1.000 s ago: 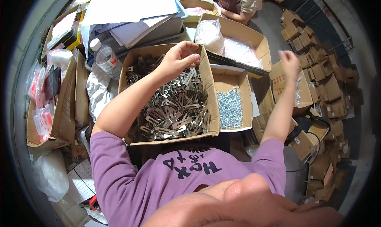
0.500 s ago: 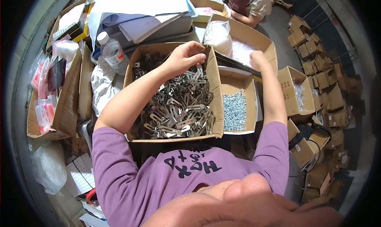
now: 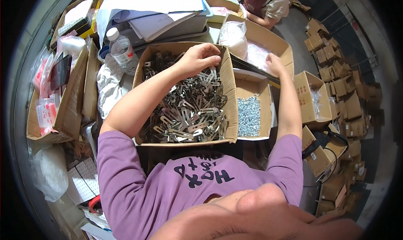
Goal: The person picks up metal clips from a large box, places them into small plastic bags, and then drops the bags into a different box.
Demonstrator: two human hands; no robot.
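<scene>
Two hands: well apart, both bare and bent at the fingers, both out toward the far side of the boxes in the head view.
Left hand [image 3: 198, 59]: above the far right corner of the clip box [image 3: 230, 97], thumb just beside the curled fingers. Can't tell if anything's pinched in there.
Right hand [image 3: 276, 65]: farther right, at the near right corner of the bag box [image 3: 284, 42], fingers beside the flat plastic bags [image 3: 257, 55]. Fingertips are hidden, so can't tell whether it's got one.
Metal clips [image 3: 189, 110]: a big jumbled heap of slotted pieces filling the clip box, right in front of the person.
Screws [image 3: 249, 116]: small silvery ones, loose in the near part of a shallow box [image 3: 263, 89], just right of the clips.
Puffy clear bag [image 3: 233, 37]: far left end of the bag box, white stuff inside, next to the flat bags.
Bottle [image 3: 122, 55]: clear with a white cap, tilted, left of the clip box.
Papers [image 3: 153, 0]: messy pile over a grey bin [image 3: 168, 36], far side.
Phone [image 3: 61, 71]: dark, leaning among plastic packs in the box on the left [image 3: 69, 110].
Co-worker [image 3: 275, 7]: far side, pale sleeve, dark red apron.
Cartons [image 3: 336, 70]: loads of them, piled on the right.
</scene>
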